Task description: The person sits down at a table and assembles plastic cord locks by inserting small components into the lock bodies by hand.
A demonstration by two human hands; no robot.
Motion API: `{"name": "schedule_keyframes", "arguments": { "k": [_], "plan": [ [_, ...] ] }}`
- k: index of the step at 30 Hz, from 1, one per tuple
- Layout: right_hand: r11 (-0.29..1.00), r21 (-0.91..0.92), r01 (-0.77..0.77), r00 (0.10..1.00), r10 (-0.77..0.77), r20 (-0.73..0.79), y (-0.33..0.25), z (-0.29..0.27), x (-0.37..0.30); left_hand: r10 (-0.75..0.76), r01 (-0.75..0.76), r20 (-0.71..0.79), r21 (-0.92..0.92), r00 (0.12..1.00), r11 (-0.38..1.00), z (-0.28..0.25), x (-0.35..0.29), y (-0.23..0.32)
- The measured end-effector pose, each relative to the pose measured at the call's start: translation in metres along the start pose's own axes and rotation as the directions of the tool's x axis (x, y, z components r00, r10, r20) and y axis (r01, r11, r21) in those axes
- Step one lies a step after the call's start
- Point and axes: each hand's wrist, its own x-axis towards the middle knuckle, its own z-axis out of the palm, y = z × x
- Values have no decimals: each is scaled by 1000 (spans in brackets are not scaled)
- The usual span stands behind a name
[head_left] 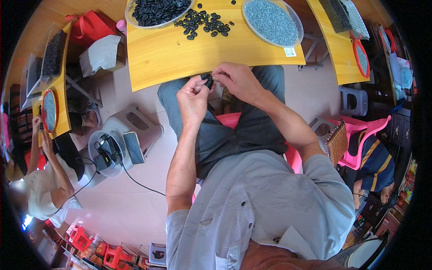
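Note:
At the near edge of the yellow table [180,58], my two hands meet above my lap. My left hand [192,102] is closed in a pinch, with black covers on its thumb and fingertip. A small black piece appears to sit in that pinch, mostly hidden by the fingers. My right hand [237,82] has its fingertips pressed together against the same spot; what they hold is too small to make out. Beyond the hands lies a loose scatter of small black oval pieces [191,25]. A round tub of small silvery metal pins or screws [272,22] stands at the right.
A clear tub of black pieces [157,12] stands at the far left of the table. On the left, a phone [133,147] lies beside a plastic bin of cables [108,153] near a grey stool [139,126]. Another person works at a left table. A pink chair [360,144] is at right.

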Motion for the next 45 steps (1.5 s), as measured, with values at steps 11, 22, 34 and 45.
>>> {"name": "schedule_keyframes", "arguments": {
  "k": [11, 22, 34, 45],
  "plan": [
    [907, 345, -240, 969, 204, 138, 1, -12, 2, -37, 31, -38, -141, 999, 990, 5, 1, 5],
    [996, 79, -35, 998, 30, 64, -1, -7, 3, -46, 41, -50, -101, 998, 994, 6, -2, 7],
    [983, 131, -129, 988, 116, 107, -2, -7, 9, 7, -5, -54, 35, 999, 999, -1, 1, -3],
    [822, -563, 90, 977, -181, -109, 56, -25, 90, -71, 41, -117, -239, 991, 970, -7, 7, 8]
  ]
}}
